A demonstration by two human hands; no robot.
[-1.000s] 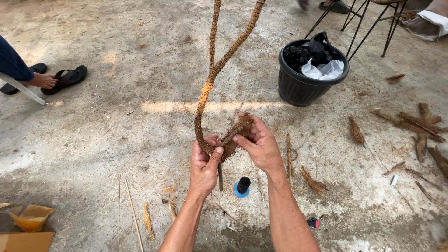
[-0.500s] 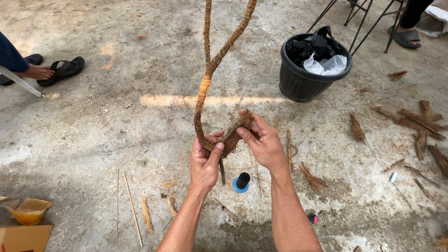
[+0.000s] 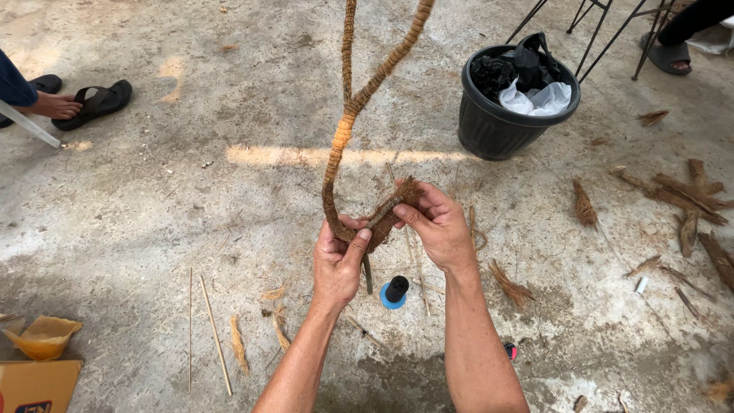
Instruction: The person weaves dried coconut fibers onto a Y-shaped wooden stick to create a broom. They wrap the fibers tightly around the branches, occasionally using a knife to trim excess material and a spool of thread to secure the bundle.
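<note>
Nearest to me, a small black spool with a blue base [image 3: 395, 291] stood on the grey concrete floor [image 3: 191, 206] just beneath my wrists, with thin pale sticks [image 3: 215, 335] lying to its left. Above it, my left hand [image 3: 340, 256] had its fingers clamped round the bottom bend of the brown fibre-wrapped curved stem [image 3: 340, 153], which I judged steadied the loop upright. My right hand [image 3: 437, 223] pinched its fingers together on the loose tuft of coconut fibre [image 3: 397, 200] at the stem's short end, seemingly to press the wrapping tight against it. The stem rose and forked out of view at the top. Farther off, a black plastic bucket stuffed with bags [image 3: 518, 95] sat right, brown husk scraps [image 3: 688, 199] beyond it, and someone's sandalled foot [image 3: 69, 101] rested far left.
</note>
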